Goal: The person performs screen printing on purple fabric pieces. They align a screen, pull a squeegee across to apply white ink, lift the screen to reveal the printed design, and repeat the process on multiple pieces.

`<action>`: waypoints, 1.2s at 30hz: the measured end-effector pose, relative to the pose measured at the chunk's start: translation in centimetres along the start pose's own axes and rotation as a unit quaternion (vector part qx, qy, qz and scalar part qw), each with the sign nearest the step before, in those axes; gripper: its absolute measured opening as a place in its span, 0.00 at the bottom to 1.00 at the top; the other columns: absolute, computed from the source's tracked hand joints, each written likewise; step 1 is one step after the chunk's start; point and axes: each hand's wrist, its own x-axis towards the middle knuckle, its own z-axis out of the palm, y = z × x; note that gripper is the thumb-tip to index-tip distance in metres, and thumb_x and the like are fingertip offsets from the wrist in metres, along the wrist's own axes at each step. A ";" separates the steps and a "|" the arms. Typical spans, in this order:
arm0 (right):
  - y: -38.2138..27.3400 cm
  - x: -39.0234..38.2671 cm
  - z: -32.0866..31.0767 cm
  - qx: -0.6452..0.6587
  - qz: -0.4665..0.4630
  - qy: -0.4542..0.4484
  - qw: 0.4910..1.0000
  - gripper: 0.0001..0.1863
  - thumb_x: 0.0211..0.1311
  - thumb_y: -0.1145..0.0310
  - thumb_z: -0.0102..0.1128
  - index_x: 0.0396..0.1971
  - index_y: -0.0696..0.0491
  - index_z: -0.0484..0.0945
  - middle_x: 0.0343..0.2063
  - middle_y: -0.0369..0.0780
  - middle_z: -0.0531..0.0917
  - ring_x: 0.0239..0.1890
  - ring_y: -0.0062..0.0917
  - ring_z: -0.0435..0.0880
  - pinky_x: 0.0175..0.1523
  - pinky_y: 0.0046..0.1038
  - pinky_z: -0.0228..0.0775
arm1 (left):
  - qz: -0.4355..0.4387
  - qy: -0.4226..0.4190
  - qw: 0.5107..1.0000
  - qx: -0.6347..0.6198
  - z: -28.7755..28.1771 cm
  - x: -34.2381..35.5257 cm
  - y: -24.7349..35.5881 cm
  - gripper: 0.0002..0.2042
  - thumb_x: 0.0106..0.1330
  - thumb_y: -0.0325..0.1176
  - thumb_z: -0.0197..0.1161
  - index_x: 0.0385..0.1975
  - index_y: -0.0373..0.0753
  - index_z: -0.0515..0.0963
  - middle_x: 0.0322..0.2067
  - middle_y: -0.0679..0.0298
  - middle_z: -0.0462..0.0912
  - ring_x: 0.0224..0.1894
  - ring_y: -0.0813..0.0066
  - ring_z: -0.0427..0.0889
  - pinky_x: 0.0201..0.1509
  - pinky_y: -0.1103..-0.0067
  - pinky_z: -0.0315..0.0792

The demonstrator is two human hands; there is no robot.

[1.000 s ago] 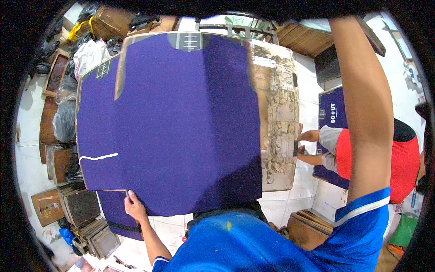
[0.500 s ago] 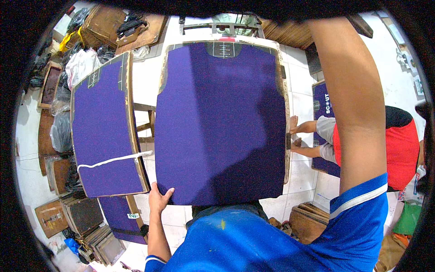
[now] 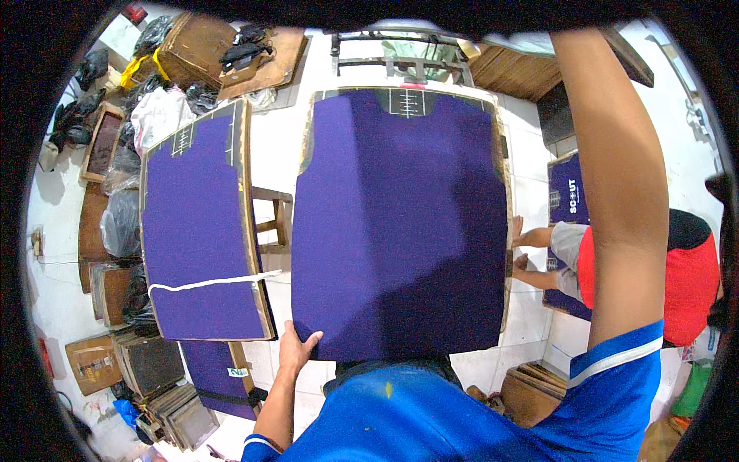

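Observation:
A large board (image 3: 400,231) covered with purple cloth stands in front of me, with dark corner patches and white ruled marks along its far edge. My left hand (image 3: 295,348) grips its near left corner, the thumb lying on top and the other fingers along the edge, partly hidden. My raised right arm (image 3: 623,162) stretches up to the far right, and its hand is beyond the top of the picture. Left of the big board, a second purple-covered board (image 3: 196,231) has a white cord (image 3: 208,285) lying across it.
A third purple board (image 3: 215,373) sits lower left. Bags (image 3: 158,115) and stacked wooden frames (image 3: 177,416) line the left side. At right, another person in a red top (image 3: 685,285) sits by a purple panel (image 3: 568,185). A wooden stand (image 3: 271,219) shows between the boards.
The whole view has shifted, so everything appears a little farther right and lower. My left hand stays at the board's corner, and my right arm stays raised.

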 end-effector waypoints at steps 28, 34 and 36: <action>2.3 -29.4 9.1 0.004 -0.057 -0.033 0.998 0.29 0.51 0.36 0.77 0.34 0.48 0.86 0.30 0.38 0.82 0.38 0.39 0.82 0.55 0.44 0.70 | 0.144 -0.100 0.663 -0.728 -4.0 6.8 30.9 0.29 0.76 0.37 0.65 0.70 0.36 0.62 0.65 0.57 0.74 0.66 0.66 0.77 0.64 0.62 0.80; 5.5 -37.7 18.4 0.067 -0.024 -0.273 0.959 0.16 0.58 0.68 0.75 0.47 0.50 0.85 0.43 0.40 0.84 0.50 0.38 0.82 0.56 0.43 0.71 | -0.177 -0.138 0.792 -0.568 4.8 15.9 22.8 0.12 0.74 0.35 0.58 0.45 0.30 0.79 0.40 0.56 0.86 0.43 0.65 0.87 0.52 0.71 0.84; 6.3 -38.6 20.2 0.056 -0.039 -0.299 0.952 0.18 0.59 0.70 0.73 0.50 0.50 0.83 0.43 0.40 0.83 0.51 0.38 0.82 0.57 0.42 0.71 | -0.116 -0.161 0.836 -0.512 5.3 16.2 19.9 0.12 0.73 0.34 0.58 0.43 0.29 0.79 0.39 0.53 0.87 0.42 0.64 0.89 0.46 0.73 0.85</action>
